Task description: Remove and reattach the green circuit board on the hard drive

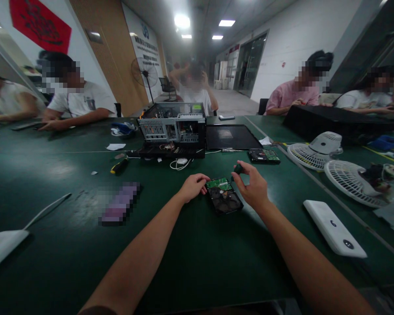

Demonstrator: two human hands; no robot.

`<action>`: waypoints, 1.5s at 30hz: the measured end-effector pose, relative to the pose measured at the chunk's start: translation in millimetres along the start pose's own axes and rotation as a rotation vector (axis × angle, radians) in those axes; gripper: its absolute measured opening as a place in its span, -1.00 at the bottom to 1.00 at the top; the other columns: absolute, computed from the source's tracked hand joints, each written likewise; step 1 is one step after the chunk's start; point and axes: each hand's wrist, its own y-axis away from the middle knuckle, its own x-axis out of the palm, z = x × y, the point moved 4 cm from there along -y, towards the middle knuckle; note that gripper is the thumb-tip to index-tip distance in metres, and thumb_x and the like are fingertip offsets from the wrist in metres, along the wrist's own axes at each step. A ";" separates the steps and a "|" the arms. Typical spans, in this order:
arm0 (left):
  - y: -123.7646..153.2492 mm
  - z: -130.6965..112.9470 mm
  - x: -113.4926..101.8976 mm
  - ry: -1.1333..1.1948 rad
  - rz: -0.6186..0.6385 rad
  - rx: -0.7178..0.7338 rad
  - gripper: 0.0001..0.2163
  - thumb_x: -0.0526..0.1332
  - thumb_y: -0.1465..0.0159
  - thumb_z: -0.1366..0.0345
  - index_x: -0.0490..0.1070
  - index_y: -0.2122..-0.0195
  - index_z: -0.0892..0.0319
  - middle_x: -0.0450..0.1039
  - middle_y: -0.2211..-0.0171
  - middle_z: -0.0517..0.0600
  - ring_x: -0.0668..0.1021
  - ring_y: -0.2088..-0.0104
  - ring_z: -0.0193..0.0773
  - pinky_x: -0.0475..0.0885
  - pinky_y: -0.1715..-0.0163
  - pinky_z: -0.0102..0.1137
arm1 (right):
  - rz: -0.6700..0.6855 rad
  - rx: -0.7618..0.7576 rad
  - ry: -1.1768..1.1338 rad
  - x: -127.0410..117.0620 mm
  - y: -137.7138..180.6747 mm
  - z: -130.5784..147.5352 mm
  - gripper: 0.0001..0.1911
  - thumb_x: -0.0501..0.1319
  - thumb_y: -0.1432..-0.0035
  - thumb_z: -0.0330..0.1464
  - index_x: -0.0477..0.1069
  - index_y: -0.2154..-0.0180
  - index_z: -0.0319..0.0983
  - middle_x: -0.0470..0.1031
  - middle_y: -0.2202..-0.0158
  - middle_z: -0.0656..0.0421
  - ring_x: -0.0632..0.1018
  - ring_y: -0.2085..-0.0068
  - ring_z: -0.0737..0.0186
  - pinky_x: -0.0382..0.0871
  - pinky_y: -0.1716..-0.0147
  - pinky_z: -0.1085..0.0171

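Observation:
A black hard drive (223, 195) lies on the green table (52, 175) with its green circuit board facing up. My left hand (193, 187) rests at the drive's left edge, fingers curled against it. My right hand (252, 187) hovers at the drive's right side, pinching the dark handle of a small screwdriver (238, 169) held upright over the far right corner of the board.
An opened computer case (172, 130) stands beyond, with a black side panel (231, 137) and a second drive (264, 155) to its right. A yellow-handled screwdriver (119, 166) lies left. White fan parts (315, 151) and a white device (333, 228) sit right. Several people sit around the table.

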 end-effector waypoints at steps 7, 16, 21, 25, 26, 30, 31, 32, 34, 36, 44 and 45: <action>1.2 -2.0 -0.7 -0.001 0.009 0.001 -0.80 0.12 -0.41 0.41 0.51 0.05 0.26 0.53 0.49 -0.03 0.56 0.56 -0.37 0.46 0.49 -0.49 | -0.018 -0.044 0.039 -0.6 -1.4 1.6 -0.49 0.26 -0.29 -0.32 0.25 -0.23 -0.15 0.49 -0.14 -0.06 0.61 -0.02 -0.02 0.54 -0.03 -0.11; 1.3 -3.0 -0.5 0.011 -0.006 0.001 -0.82 0.13 -0.41 0.42 0.49 0.06 0.28 0.52 0.51 -0.04 0.56 0.57 -0.37 0.46 0.49 -0.49 | -0.074 -0.080 0.102 -5.8 -4.1 4.5 -0.57 0.34 -0.21 -0.28 0.33 -0.08 -0.15 0.48 0.06 0.01 0.58 0.08 0.04 0.58 0.13 0.02; 0.2 -0.2 -3.1 0.014 -0.024 -0.009 -0.85 0.18 -0.39 0.39 0.49 0.08 0.29 0.54 0.50 -0.01 0.57 0.56 -0.35 0.47 0.48 -0.48 | -0.027 -0.085 0.095 -7.1 -6.3 5.9 -0.60 0.28 -0.23 -0.32 0.33 -0.09 -0.17 0.45 0.06 -0.01 0.55 0.05 0.02 0.54 0.06 0.00; 0.3 0.5 -3.3 0.017 -0.039 -0.013 -0.87 0.20 -0.38 0.39 0.49 0.10 0.30 0.54 0.51 -0.01 0.57 0.56 -0.35 0.45 0.50 -0.49 | -0.024 -0.095 0.053 -6.3 -6.5 6.9 -0.61 0.23 -0.26 -0.36 0.29 -0.11 -0.18 0.47 0.05 -0.01 0.54 0.01 0.01 0.51 0.01 -0.02; 0.6 0.2 -3.2 0.016 -0.041 -0.014 -0.87 0.20 -0.38 0.40 0.49 0.11 0.30 0.54 0.51 -0.01 0.57 0.56 -0.35 0.45 0.50 -0.50 | -0.022 -0.092 0.057 -6.1 -6.4 6.8 -0.61 0.23 -0.26 -0.36 0.29 -0.11 -0.18 0.47 0.06 0.00 0.55 0.04 0.03 0.52 0.03 0.00; 2.3 -2.5 -3.0 0.007 -0.044 -0.013 -0.88 0.19 -0.37 0.42 0.49 0.12 0.28 0.54 0.52 -0.02 0.57 0.56 -0.34 0.45 0.50 -0.49 | -0.006 -0.078 0.085 -6.8 -6.4 7.1 -0.57 0.28 -0.24 -0.30 0.33 -0.12 -0.17 0.45 0.12 0.03 0.55 0.17 0.09 0.53 0.13 0.06; 2.7 -3.3 -3.0 0.004 -0.044 -0.012 -0.88 0.19 -0.37 0.42 0.49 0.13 0.28 0.54 0.52 -0.02 0.58 0.56 -0.34 0.45 0.50 -0.49 | 0.007 -0.077 0.084 -7.0 -6.6 7.6 -0.56 0.27 -0.25 -0.29 0.33 -0.14 -0.16 0.44 0.13 0.05 0.54 0.18 0.10 0.53 0.14 0.07; 3.0 -3.9 -3.0 0.002 -0.043 -0.011 -0.88 0.18 -0.37 0.42 0.49 0.13 0.28 0.54 0.52 -0.02 0.58 0.56 -0.34 0.45 0.50 -0.49 | 0.020 -0.077 0.082 -7.2 -6.8 8.3 -0.55 0.26 -0.25 -0.30 0.32 -0.16 -0.16 0.44 0.15 0.05 0.54 0.19 0.10 0.53 0.14 0.07; 3.5 -5.0 -3.0 0.000 -0.039 -0.007 -0.87 0.18 -0.38 0.42 0.49 0.12 0.28 0.54 0.52 -0.02 0.58 0.56 -0.34 0.46 0.50 -0.49 | 0.039 -0.075 0.079 -7.6 -7.1 9.6 -0.53 0.22 -0.27 -0.33 0.30 -0.19 -0.17 0.42 0.17 0.06 0.53 0.21 0.12 0.52 0.14 0.07; 3.7 -5.6 -2.8 -0.002 -0.034 -0.003 -0.87 0.17 -0.38 0.42 0.49 0.12 0.27 0.54 0.52 -0.02 0.58 0.56 -0.34 0.46 0.50 -0.49 | 0.035 -0.068 0.082 -8.2 -7.4 10.0 -0.54 0.19 -0.28 -0.36 0.29 -0.19 -0.19 0.42 0.19 0.07 0.51 0.21 0.13 0.51 0.14 0.08; 3.8 -5.9 -2.1 0.002 -0.023 0.011 -0.87 0.16 -0.40 0.40 0.49 0.13 0.25 0.53 0.52 -0.03 0.58 0.56 -0.35 0.45 0.50 -0.50 | -0.062 -0.034 0.122 -9.7 -6.5 6.7 -0.63 0.30 -0.22 -0.27 0.36 -0.03 -0.18 0.42 0.26 0.12 0.47 0.31 0.18 0.50 0.25 0.12; 4.0 -6.0 -2.1 0.003 -0.022 0.013 -0.88 0.16 -0.40 0.40 0.48 0.13 0.25 0.53 0.52 -0.03 0.58 0.56 -0.35 0.45 0.50 -0.50 | -0.058 -0.032 0.114 -9.0 -6.3 6.5 -0.63 0.30 -0.22 -0.28 0.36 -0.04 -0.19 0.42 0.23 0.10 0.48 0.29 0.17 0.51 0.23 0.11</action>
